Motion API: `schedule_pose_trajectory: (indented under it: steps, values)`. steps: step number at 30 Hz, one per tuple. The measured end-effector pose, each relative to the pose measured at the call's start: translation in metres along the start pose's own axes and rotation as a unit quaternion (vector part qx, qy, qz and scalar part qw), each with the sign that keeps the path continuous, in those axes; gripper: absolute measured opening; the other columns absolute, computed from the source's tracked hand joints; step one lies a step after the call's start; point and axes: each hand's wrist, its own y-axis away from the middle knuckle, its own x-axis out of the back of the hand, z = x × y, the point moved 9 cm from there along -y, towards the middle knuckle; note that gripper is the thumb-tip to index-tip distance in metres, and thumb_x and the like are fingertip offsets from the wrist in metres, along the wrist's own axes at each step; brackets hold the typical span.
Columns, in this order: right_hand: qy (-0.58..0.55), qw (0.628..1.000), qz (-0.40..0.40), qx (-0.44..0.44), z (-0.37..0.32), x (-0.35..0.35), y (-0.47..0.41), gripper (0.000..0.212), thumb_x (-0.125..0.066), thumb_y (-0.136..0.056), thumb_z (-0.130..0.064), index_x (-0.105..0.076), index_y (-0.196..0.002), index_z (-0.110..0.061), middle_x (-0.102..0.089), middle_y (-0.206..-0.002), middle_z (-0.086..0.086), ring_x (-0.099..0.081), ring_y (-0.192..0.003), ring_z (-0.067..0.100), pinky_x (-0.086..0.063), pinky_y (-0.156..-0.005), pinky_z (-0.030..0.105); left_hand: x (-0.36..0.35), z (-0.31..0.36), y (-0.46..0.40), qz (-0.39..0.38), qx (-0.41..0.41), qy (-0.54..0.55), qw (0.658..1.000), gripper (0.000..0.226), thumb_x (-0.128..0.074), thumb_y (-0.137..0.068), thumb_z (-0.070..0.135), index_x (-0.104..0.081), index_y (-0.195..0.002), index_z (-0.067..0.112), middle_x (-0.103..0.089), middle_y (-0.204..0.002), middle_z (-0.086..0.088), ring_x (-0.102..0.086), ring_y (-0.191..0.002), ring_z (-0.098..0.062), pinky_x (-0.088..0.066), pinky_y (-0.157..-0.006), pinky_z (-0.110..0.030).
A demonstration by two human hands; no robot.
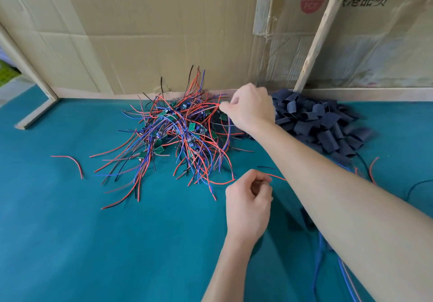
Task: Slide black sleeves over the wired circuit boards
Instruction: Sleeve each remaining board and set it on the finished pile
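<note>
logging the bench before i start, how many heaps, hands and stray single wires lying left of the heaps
heaps: 2, wired boards and black sleeves
hands: 2, left hand and right hand
stray red wire: 1
total: 5

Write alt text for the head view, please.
The right hand pinches a red wire in a tangled pile of wired green circuit boards on teal cloth; the left hand curls nearby, beside a black sleeve heap.
</note>
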Motion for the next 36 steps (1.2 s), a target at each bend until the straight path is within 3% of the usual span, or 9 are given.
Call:
schedule_pose_trajectory:
  steps: [3, 6, 11, 14, 17, 20, 25, 31, 36]
  values:
    - [-0.019, 0.999, -0.037, -0.015, -0.011, 0.01, -0.008, 0.038, -0.074, -0.071, -0.045, -0.077, -0.088, -0.011, -0.072, -0.092, 0.01, -0.067, -0.093, 0.03, -0.053, -0.073, 0.031, 0.0, -0.001, 0.0, -0.001, 0.008, 0.004, 1.0, 0.02, -0.051, -0.076, 0.018, -0.069, -0.08, 0.025, -0.07, -0.07, 0.003, -0.069, -0.064, -0.017, -0.056, -0.066, -0.032]
    - [-0.068, 0.993, -0.088, -0.035, -0.013, 0.02, -0.012, 0.032, -0.071, -0.061, -0.035, -0.079, -0.075, -0.007, -0.075, -0.064, 0.004, -0.076, -0.067, 0.022, -0.065, -0.068, 0.034, -0.001, -0.003, 0.0, -0.003, 0.013, 0.01, 1.0, 0.019, -0.051, -0.076, 0.018, -0.068, -0.079, 0.025, -0.069, -0.07, 0.002, -0.068, -0.061, -0.014, -0.055, -0.064, -0.031]
    - [-0.152, 0.978, -0.134, -0.045, -0.011, 0.039, -0.021, 0.018, -0.073, -0.063, -0.025, -0.074, -0.067, -0.008, -0.065, -0.052, 0.0, -0.059, -0.042, 0.015, -0.048, -0.047, 0.02, -0.001, -0.003, 0.0, -0.003, 0.014, 0.017, 1.0, 0.02, -0.051, -0.078, 0.016, -0.069, -0.08, 0.022, -0.069, -0.07, -0.003, -0.067, -0.06, -0.013, -0.053, -0.059, -0.024]
    - [-0.192, 0.969, -0.145, -0.049, -0.011, 0.057, -0.024, 0.01, -0.071, -0.067, -0.021, -0.069, -0.069, -0.012, -0.06, -0.053, 0.0, -0.051, -0.042, 0.014, -0.042, -0.046, 0.017, -0.001, -0.003, 0.001, -0.008, 0.006, 0.009, 1.0, 0.019, -0.052, -0.08, 0.013, -0.069, -0.081, 0.021, -0.069, -0.071, -0.003, -0.067, -0.062, -0.016, -0.054, -0.063, -0.029]
    - [-0.196, 0.966, -0.161, -0.037, -0.012, 0.081, -0.022, 0.02, -0.072, -0.074, -0.025, -0.073, -0.078, -0.006, -0.076, -0.067, 0.003, -0.066, -0.048, 0.012, -0.047, -0.047, 0.016, -0.002, -0.003, 0.001, -0.012, 0.007, 0.006, 1.0, 0.019, -0.052, -0.081, 0.012, -0.069, -0.083, 0.02, -0.069, -0.072, -0.004, -0.067, -0.062, -0.015, -0.056, -0.064, -0.034]
    - [-0.268, 0.945, -0.182, -0.038, -0.011, 0.101, -0.015, 0.018, -0.071, -0.079, -0.026, -0.073, -0.083, -0.009, -0.079, -0.077, 0.009, -0.07, -0.055, 0.014, -0.05, -0.05, 0.018, 0.0, -0.004, 0.001, -0.008, 0.006, 0.015, 1.0, 0.019, -0.051, -0.08, 0.013, -0.069, -0.083, 0.019, -0.069, -0.073, -0.003, -0.067, -0.063, -0.016, -0.057, -0.062, -0.031]
    - [-0.389, 0.903, -0.175, -0.049, 0.006, 0.11, 0.011, 0.014, -0.067, -0.085, -0.022, -0.071, -0.081, -0.009, -0.075, -0.07, 0.011, -0.063, -0.049, 0.015, -0.049, -0.046, 0.019, 0.001, -0.009, 0.0, 0.0, 0.022, 0.059, 0.998, 0.02, -0.052, -0.093, 0.004, -0.067, -0.09, 0.016, -0.07, -0.074, -0.004, -0.065, -0.061, -0.013, -0.053, -0.059, -0.029]
    - [-0.295, 0.922, -0.251, -0.026, 0.056, 0.037, 0.096, 0.016, -0.069, -0.088, -0.011, -0.069, -0.073, -0.008, -0.074, -0.067, 0.015, -0.064, -0.05, 0.018, -0.045, -0.044, 0.024, 0.007, -0.009, -0.003, 0.029, 0.045, 0.173, 0.984, 0.038, -0.038, -0.108, 0.03, -0.068, -0.095, 0.009, -0.072, -0.076, -0.013, -0.065, -0.064, -0.018, -0.05, -0.057, -0.026]
    - [-0.225, 0.938, -0.257, 0.056, 0.077, 0.014, 0.141, 0.005, -0.07, -0.075, -0.026, -0.07, -0.075, -0.02, -0.073, -0.063, 0.002, -0.067, -0.054, 0.016, -0.055, -0.06, 0.03, 0.003, -0.001, -0.002, -0.01, 0.017, 0.124, 0.992, 0.042, -0.039, -0.108, 0.034, -0.063, -0.078, 0.016, -0.064, -0.067, -0.002, -0.056, -0.061, -0.013, -0.043, -0.054, -0.021]
